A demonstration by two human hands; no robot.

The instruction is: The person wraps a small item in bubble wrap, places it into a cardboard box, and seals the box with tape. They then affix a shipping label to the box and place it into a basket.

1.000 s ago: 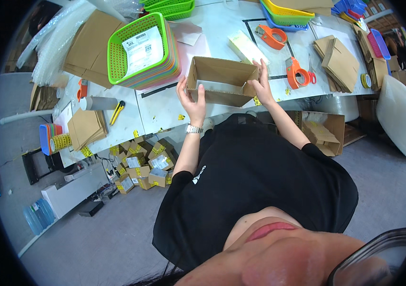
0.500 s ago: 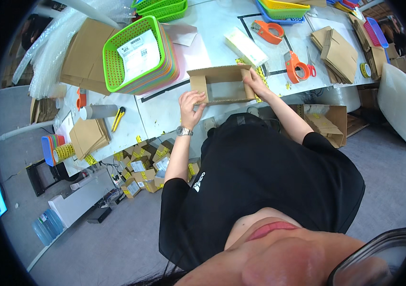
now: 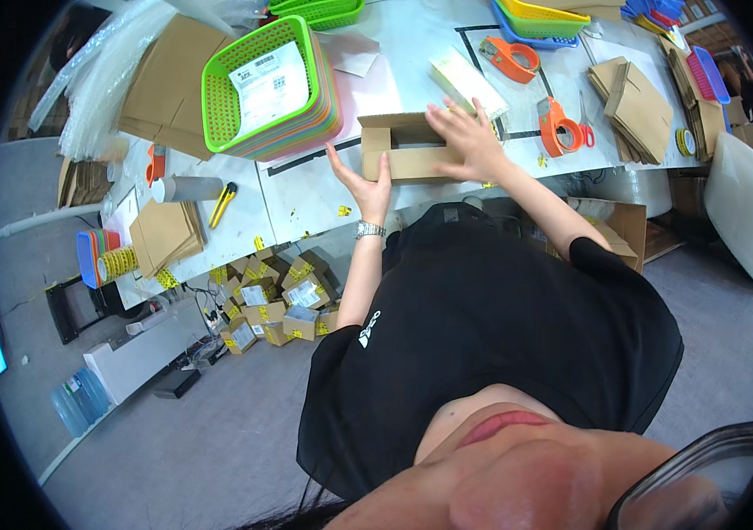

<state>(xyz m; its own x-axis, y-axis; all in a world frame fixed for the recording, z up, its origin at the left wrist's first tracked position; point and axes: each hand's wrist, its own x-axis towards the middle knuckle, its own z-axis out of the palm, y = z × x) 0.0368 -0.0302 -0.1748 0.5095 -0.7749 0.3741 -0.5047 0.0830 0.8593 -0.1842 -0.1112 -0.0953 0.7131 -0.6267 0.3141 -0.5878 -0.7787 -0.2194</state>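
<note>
A small brown cardboard box [image 3: 410, 165] stands on the white table in front of me, its long front wall facing me and its inside partly visible. At its left end is my left hand [image 3: 364, 188], fingers apart, the thumb upright against the front wall and the forefinger pointing away from me beside the corner. My right hand [image 3: 475, 146] lies across the box's right end with its fingers spread, hiding that end. The thumb reaches over the front wall. Just beyond the right hand lies a long white-and-yellow carton [image 3: 469, 84].
Stacked plastic baskets [image 3: 261, 84] with a label sheet rise at the left. Orange tape dispensers [image 3: 560, 126] and red-handled scissors [image 3: 586, 132] lie right. Flat cardboard [image 3: 637, 110] is piled beyond. A yellow cutter [image 3: 223, 205] and grey bottle [image 3: 186, 189] lie left; taped parcels [image 3: 263, 305] sit below.
My right hand has gone from gripping the box's right end to lying spread over it. My left hand has loosened, its fingers now apart. The box's front wall faces me more fully.
</note>
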